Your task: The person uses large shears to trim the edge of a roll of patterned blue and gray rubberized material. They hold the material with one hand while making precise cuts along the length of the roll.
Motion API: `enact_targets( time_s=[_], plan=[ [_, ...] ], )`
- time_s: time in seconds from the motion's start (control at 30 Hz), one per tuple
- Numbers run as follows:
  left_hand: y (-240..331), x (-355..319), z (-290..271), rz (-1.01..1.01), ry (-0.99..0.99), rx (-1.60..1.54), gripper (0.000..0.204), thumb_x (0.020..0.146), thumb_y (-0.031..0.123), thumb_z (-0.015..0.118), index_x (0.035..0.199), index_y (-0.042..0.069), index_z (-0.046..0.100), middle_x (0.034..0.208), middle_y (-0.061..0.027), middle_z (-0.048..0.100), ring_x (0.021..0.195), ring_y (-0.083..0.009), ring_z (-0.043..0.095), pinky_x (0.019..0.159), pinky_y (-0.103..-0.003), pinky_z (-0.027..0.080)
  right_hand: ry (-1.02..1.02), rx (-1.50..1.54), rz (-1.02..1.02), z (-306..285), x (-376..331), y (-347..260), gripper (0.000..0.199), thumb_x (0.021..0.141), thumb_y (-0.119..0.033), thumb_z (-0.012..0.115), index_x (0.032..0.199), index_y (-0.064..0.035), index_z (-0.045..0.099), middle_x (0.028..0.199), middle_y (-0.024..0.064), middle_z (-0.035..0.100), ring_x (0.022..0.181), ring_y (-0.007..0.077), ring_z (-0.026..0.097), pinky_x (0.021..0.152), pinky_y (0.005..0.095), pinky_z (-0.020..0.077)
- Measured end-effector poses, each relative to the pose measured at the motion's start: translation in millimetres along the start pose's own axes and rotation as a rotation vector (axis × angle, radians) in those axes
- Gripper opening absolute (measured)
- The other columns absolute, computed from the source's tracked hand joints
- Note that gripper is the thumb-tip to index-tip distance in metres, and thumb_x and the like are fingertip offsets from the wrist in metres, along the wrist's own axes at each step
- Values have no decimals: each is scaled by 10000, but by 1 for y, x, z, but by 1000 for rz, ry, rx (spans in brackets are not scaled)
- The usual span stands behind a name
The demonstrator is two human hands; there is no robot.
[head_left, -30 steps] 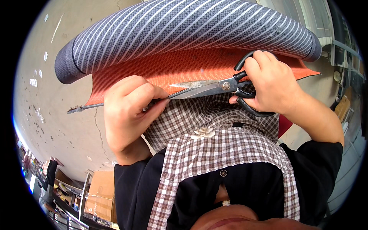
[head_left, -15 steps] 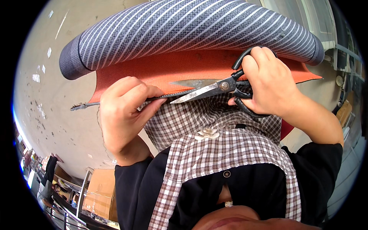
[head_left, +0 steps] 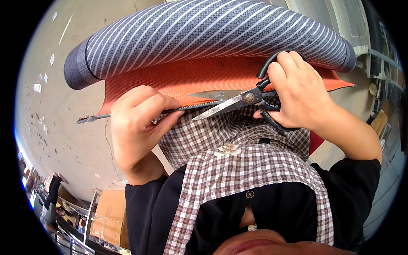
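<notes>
My right hand [head_left: 296,89] grips black-handled scissors [head_left: 249,97], with fingers through the loops. Their worn metal blades are spread and point left, one above and one below the dark edge strip [head_left: 197,105] of an orange woven mat backing [head_left: 170,78]. That strip looks like a zipper or cord with small teeth. My left hand [head_left: 140,123] pinches it between thumb and forefinger, just left of the blade tips. A frayed end [head_left: 87,119] of the strip sticks out beyond my left hand. Beyond both hands lies the rolled grey mat [head_left: 204,36] with white diagonal stripes.
A checked apron [head_left: 250,170] covers my front and lap, under the strip. A cardboard box [head_left: 109,216] stands by a metal frame at the lower left. Paper scraps [head_left: 37,88] lie on the concrete floor [head_left: 76,157]. Window-like panels [head_left: 344,21] rise at the upper right.
The scissor blades are spread slightly wider, the lower tip having dropped a little away from the strip. My left hand keeps its pinch in nearly the same place.
</notes>
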State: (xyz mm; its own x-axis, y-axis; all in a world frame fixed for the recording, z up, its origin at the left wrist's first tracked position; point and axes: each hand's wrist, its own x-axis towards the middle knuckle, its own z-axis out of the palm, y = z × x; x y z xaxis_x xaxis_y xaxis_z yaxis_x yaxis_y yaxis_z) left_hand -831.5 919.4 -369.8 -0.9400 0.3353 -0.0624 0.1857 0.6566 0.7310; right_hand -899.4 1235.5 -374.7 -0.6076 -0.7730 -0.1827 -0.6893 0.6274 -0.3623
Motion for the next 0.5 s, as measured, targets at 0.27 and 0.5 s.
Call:
enact_targets(
  time_s=[0.27, 0.5],
  plan=[
    [2, -2, 2, -44, 34, -9, 252, 576, 13, 843, 788, 45, 711, 688, -68, 603, 635, -257, 602, 558, -370, 455, -75, -8, 86, 5, -5, -3, 669, 649, -547, 874, 960, -29, 585, 955, 112, 537, 939, 282, 584, 751, 380, 543],
    [0, 0, 0, -29, 24, -15, 270, 576, -12, 848, 802, 27, 706, 700, -71, 607, 642, -235, 606, 564, -344, 470, 28, 34, 5, 6, -1, -1, 668, 634, -539, 878, 951, -27, 588, 949, 107, 530, 923, 278, 569, 758, 372, 533]
  ],
)
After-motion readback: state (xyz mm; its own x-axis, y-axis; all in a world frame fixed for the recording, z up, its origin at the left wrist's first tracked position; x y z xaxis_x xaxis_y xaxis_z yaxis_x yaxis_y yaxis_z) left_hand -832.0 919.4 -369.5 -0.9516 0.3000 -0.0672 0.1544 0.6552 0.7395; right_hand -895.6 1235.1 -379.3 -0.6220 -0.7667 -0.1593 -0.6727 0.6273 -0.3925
